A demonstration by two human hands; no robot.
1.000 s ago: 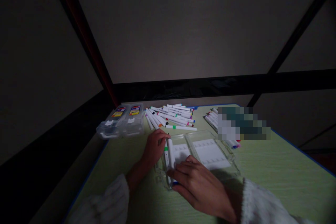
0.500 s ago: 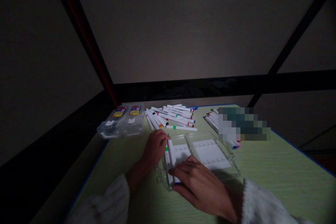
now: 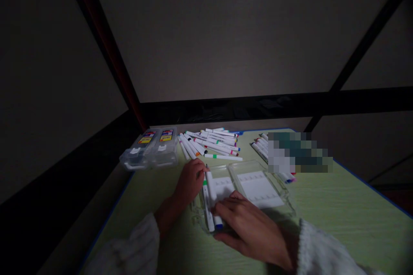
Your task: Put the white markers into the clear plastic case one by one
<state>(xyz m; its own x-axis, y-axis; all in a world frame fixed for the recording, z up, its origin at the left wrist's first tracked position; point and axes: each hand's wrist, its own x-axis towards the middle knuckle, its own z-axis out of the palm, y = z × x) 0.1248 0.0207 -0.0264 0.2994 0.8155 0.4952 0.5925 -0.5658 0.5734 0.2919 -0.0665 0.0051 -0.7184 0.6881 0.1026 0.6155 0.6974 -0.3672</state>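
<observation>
An open clear plastic case (image 3: 254, 166) lies in front of me, with white slotted inserts (image 3: 258, 189) in its two halves. Two white markers rest in its left half: a green-banded marker (image 3: 207, 208) at the outer side and, beside it, a blue-capped marker (image 3: 211, 189). My left hand (image 3: 189, 181) has its fingers closed at the far end of the blue-capped marker. Beside that marker's near end is my right hand (image 3: 253, 227), its thumb and index finger apart. The index fingertip is at the barrel, and the blue cap shows between finger and thumb.
A pile of loose white markers (image 3: 213, 142) lies behind the case. Two closed clear cases with labels (image 3: 155, 148) stand at the back left. More markers (image 3: 260, 150) lie at the right, partly under a pixelated patch. The green table (image 3: 348, 219) has a blue edge.
My right hand's fingers have shifted slightly right, off the markers' near ends, uncovering the blue cap and the green-banded marker's near end. My left hand stays in place.
</observation>
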